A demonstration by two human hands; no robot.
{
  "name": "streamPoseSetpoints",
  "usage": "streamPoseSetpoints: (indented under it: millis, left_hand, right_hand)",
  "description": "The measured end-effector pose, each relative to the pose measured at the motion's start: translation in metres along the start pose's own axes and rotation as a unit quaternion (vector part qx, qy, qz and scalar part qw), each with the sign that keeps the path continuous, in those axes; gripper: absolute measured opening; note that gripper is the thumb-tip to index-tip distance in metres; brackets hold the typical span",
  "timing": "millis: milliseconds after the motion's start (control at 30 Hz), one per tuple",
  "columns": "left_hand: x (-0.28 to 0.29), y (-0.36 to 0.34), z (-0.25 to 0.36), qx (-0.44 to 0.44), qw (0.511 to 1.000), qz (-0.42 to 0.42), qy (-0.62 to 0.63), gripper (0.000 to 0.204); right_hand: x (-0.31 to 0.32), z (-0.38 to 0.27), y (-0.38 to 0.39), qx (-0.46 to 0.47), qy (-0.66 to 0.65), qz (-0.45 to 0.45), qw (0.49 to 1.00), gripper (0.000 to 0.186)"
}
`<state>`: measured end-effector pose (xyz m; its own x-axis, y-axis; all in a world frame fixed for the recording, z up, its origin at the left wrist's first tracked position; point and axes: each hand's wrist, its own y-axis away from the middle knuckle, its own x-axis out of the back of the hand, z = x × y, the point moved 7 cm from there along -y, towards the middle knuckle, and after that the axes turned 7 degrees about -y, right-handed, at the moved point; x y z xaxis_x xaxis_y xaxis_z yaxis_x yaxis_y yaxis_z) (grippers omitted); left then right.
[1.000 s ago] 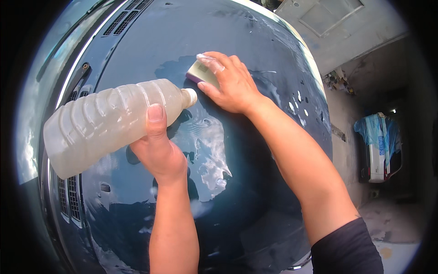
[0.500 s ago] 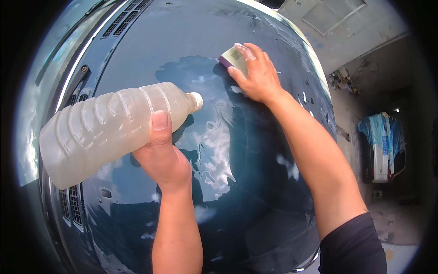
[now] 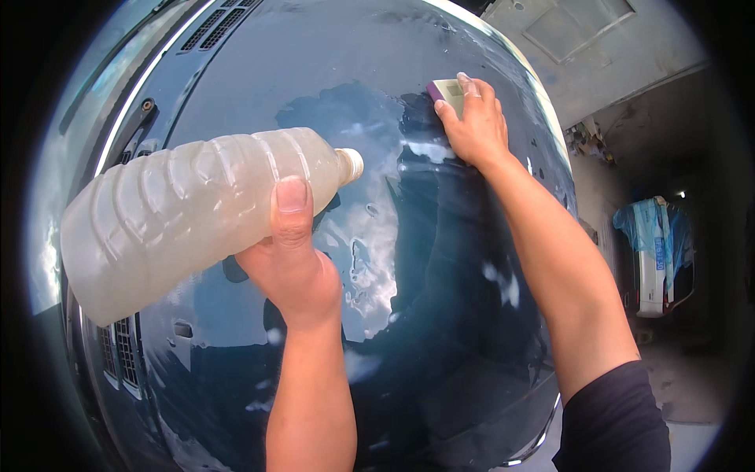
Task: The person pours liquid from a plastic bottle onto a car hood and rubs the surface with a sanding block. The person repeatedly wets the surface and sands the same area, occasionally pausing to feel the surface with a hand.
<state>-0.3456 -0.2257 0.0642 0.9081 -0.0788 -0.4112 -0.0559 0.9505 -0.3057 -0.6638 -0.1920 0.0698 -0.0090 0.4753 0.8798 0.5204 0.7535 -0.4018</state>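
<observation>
My left hand [image 3: 292, 271] is wrapped round a large ribbed plastic bottle [image 3: 189, 212], cloudy and whitish, lying nearly level in the air with its white cap end to the right. Whether the cap has a hole cannot be seen. Below it spreads a dark blue car bonnet [image 3: 464, 315], wet over its middle. Farther off, on the right part of the bonnet, my right hand [image 3: 481, 126] grips a pale block with a purple edge [image 3: 447, 93], like a sanding block or sponge. The block rests against the paint; its underside is hidden.
Along the left run the windscreen [image 3: 59, 212], a wiper pivot [image 3: 145, 110] and dark vent grilles [image 3: 126, 354]. Beyond the bonnet's right edge, a white vehicle [image 3: 651, 271] partly draped in blue plastic stands on a grey floor. A pale panel [image 3: 578, 31] lies at the upper right.
My right hand has slid the block to the right across the bonnet. The bottle in my left hand has shifted slightly, its cap end now a little farther right and up.
</observation>
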Motion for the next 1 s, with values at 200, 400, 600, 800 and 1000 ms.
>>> streamPoseSetpoints:
  millis: [200,400,600,800,1000]
  left_hand:
    - [-0.004,0.003,0.005,0.027,0.999,-0.008,0.026,0.057]
    - [-0.001,0.0,0.003,0.014,0.999,0.008,0.028,0.057]
    - [0.003,-0.002,0.007,0.022,0.999,0.002,0.038,0.055]
    - [-0.009,0.005,0.003,0.029,0.999,-0.004,0.046,0.054]
    - [0.001,-0.001,0.007,0.015,0.998,0.0,0.054,0.051]
  right_hand:
    - [-0.03,-0.131,-0.003,0.078,-0.059,-0.021,0.995,0.065]
    - [-0.002,-0.028,-0.001,-0.007,-0.004,0.0,1.0,0.067]
    - [-0.02,-0.131,0.022,0.073,-0.052,-0.031,0.995,0.068]
    - [-0.01,-0.071,-0.009,0.015,-0.03,0.004,0.999,0.07]
    - [-0.015,-0.115,0.034,0.063,-0.035,-0.027,0.997,0.069]
